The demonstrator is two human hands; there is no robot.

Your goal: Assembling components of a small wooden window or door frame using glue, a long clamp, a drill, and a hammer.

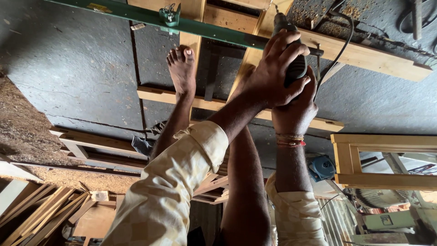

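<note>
Both my hands wrap a dark grey power drill held point-down on a pale wooden frame lying on the grey floor. My left hand grips the drill body from the upper side. My right hand, with threads at the wrist, clasps it from below. The drill's chuck meets the frame's upright rail. A black cable runs from the drill across the floor. My bare foot rests by the frame's cross rail. A green bar clamp spans the frame.
Another wooden frame lies at the right, with a blue power tool beside it. Loose wood strips pile at the lower left. Sawdust covers the left floor. More framed pieces lie near my leg.
</note>
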